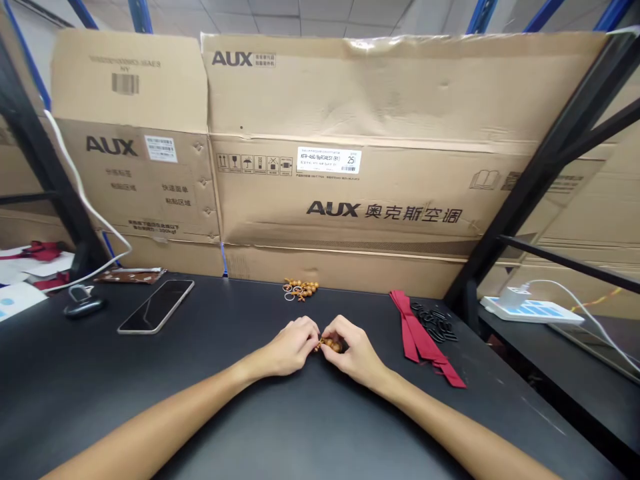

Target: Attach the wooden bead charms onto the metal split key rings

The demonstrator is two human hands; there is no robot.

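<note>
Along the far edge of the black work table (100,393), brown corrugated AUX air-conditioner cartons (350,193) propped upright, apparently as a backing wall against the shelving. Toward the left, a slim black smartphone (156,305) set aside; toward the right, a long crimson fabric ribbon (423,337) beside a small heap of black plastic rings (434,322), both within easy reach. At centre, left hand (293,347) and right hand (353,352) closed narrowly together, fingertips pinching a short string of round wooden beads (331,345) close over the tabletop, probably for fine control; a cluster of wooden beads and pale rings (300,288) lying apart near the cartons.
</note>
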